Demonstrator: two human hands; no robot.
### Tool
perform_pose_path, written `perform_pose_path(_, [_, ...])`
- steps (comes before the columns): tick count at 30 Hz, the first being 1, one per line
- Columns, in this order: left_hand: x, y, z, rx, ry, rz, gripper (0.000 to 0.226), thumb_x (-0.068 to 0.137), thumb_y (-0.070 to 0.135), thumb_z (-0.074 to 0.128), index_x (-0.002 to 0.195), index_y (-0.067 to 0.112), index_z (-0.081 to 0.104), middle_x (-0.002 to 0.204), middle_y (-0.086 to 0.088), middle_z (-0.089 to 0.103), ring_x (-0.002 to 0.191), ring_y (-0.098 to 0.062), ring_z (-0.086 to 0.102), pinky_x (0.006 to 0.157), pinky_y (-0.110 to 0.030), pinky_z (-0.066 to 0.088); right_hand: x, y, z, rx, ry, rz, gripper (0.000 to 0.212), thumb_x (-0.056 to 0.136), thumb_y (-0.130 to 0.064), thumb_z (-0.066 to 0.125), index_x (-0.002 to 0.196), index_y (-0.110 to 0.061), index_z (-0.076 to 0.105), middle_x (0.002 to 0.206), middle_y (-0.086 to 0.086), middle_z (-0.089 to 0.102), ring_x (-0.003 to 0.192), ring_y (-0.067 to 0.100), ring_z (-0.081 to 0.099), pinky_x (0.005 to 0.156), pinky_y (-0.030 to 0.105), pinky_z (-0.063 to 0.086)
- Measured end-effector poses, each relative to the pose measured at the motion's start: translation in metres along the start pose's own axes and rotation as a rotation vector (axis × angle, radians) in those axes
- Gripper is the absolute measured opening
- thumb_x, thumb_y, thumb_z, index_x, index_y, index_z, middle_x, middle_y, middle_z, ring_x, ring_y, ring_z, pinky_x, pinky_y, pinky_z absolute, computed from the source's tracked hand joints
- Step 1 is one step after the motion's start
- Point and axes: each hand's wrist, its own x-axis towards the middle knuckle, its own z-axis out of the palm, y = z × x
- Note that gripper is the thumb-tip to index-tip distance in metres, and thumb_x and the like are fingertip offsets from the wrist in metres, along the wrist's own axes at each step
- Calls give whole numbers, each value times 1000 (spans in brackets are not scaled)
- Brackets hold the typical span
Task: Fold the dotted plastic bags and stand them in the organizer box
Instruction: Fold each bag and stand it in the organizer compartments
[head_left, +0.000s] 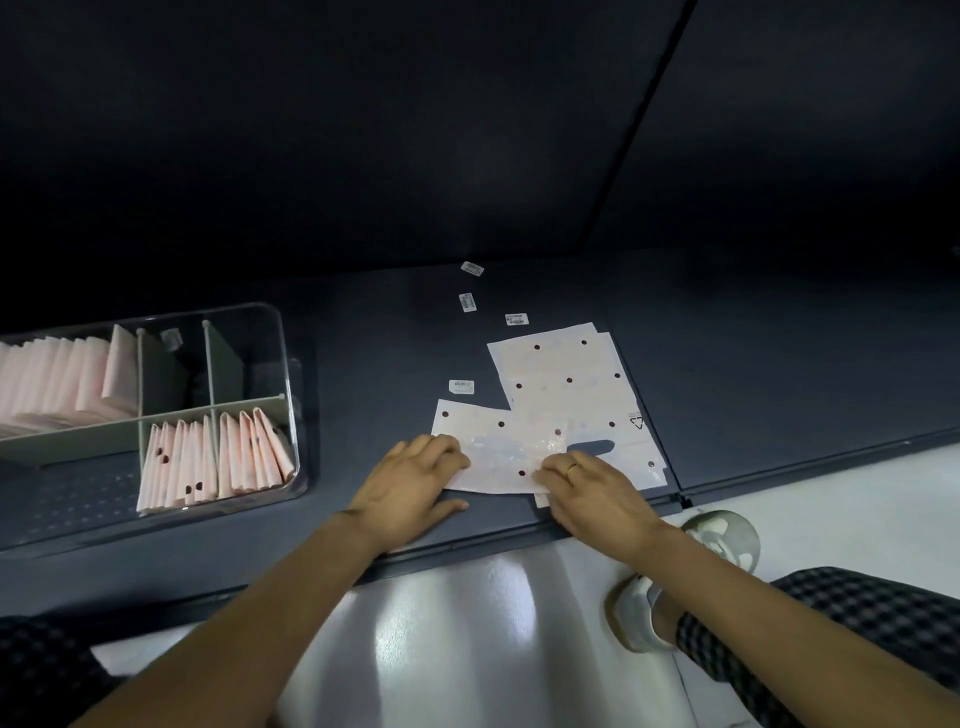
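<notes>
A pale pink plastic bag with dark dots (498, 457) lies crosswise on a flat pile of like dotted bags (566, 379) on the dark table. My left hand (410, 480) presses its left end, fingers curled on the edge. My right hand (592, 486), with a ring, pinches the bag's right part near the handle cut-out. The clear organizer box (288, 364) stands at the left. Folded dotted bags stand upright in its two front compartments (218, 457); a row of folded pink bags (57, 379) fills the back left one.
Several small white barcode labels (467, 301) lie on the table beyond the pile. The table's front edge (467, 551) runs just below my hands. Below it are a glossy floor, a round chair base (724, 535), my shoe (636, 618) and checked trousers.
</notes>
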Motion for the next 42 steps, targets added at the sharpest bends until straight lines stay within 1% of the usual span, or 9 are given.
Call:
perform_pose_path(7, [17,-14,-13,-415,181,-384,24,87,25,66,109,21,60,96,2,67,93,-21,59,82,-33,46,20,10,-5,876,21,773,6,93,-22,56,89,-18,57,66,-6,52,60,8,45,54,16,35])
perform_pose_path(12, [38,-3,-14,-541,235,-633,37,88,19,64,121,16,49,96,0,63,96,-25,57,84,-37,45,46,19,2,914,27,1005,23,93,-28,57,104,-9,52,82,3,58,80,21,53,66,28,42])
perform_pose_path(15, [37,14,-10,-228,388,-440,37,85,15,65,120,9,55,114,-9,58,103,-33,53,87,-44,45,56,23,4,818,-56,1059,33,93,-37,55,110,-9,47,93,10,61,89,28,58,74,34,47])
perform_pose_path(21, [37,36,25,105,-122,-104,74,97,57,23,151,14,-5,158,-4,-13,146,-22,-15,117,-35,-14,62,24,4,662,-125,1083,35,94,-40,51,111,-11,44,95,9,61,93,30,59,74,35,47])
perform_pose_path(25, [39,30,30,213,-209,-95,82,92,66,13,148,15,-18,156,-10,-22,143,-27,-23,117,-43,-13,59,8,-4,326,-33,1008,32,95,-36,49,115,-11,45,110,11,60,100,30,55,74,36,43])
perform_pose_path(28, [38,31,31,238,-210,-95,82,91,67,11,146,15,-21,155,-10,-24,142,-28,-25,117,-45,-12,56,-16,0,186,110,664,41,96,-28,49,131,-7,49,139,15,46,126,31,43,103,40,36])
perform_pose_path(31, [38,32,30,238,-229,-96,79,93,63,14,141,15,-28,154,-10,-28,138,-27,-32,117,-45,-14,52,-29,16,318,-133,339,54,101,-36,30,149,-13,18,158,-2,7,146,14,4,120,30,0])
perform_pose_path(35, [36,30,28,230,-205,-105,81,90,69,11,138,17,-30,149,-10,-32,137,-29,-32,116,-43,-17,32,-12,28,180,-252,341,68,98,-52,18,149,-16,-6,153,-7,-18,142,8,-19,117,28,-13])
perform_pose_path(42, [29,16,21,192,-195,-151,88,88,71,16,145,17,-22,154,-15,-25,142,-26,-25,117,-35,-15,21,6,12,159,-184,351,64,99,-44,33,150,-10,15,158,4,13,146,14,10,115,25,4])
